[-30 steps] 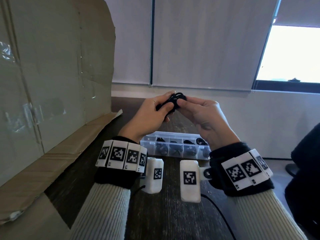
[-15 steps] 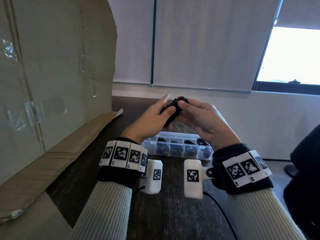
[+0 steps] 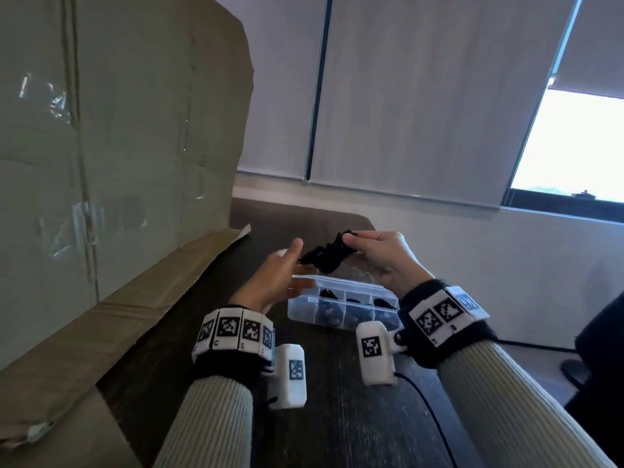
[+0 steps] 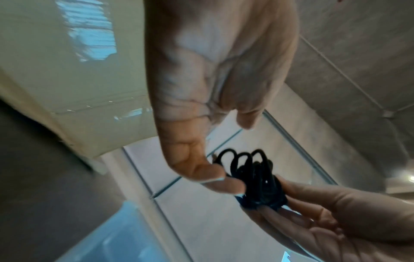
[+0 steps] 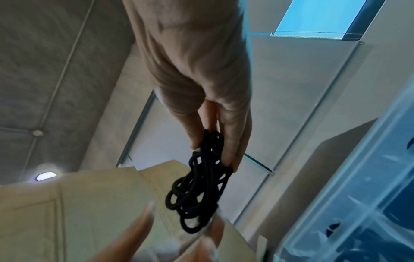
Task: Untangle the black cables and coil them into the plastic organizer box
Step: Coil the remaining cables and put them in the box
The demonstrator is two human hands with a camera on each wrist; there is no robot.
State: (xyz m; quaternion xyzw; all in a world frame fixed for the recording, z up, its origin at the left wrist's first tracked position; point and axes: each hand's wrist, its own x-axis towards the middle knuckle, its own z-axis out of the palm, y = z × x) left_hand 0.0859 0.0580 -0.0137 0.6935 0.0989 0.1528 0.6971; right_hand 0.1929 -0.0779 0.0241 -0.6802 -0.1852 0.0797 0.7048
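Overhead, right hand (image 3: 381, 253) pinching coiled black cable (image 3: 326, 256), left hand (image 3: 273, 275) loose-fingered beside it, organizer box (image 3: 341, 307) below.

Both forearms reach forward, left hand (image 3: 275, 275) spread with fingers straight, right hand (image 3: 383, 253) raised, fingertips pinched together

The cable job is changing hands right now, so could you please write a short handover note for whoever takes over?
Right hand: pinches the cable bundle at one end and holds it in the air above the box.
Left hand: open, fingers at the bundle's free end, not gripping.
Box: lid open, on the table; several compartments already hold dark coils.
Done: some cables stowed.
Left: this bundle looks loosely looped, not neat. Likely tidy the coil, then put it in a compartment; which ones are free I cannot tell.
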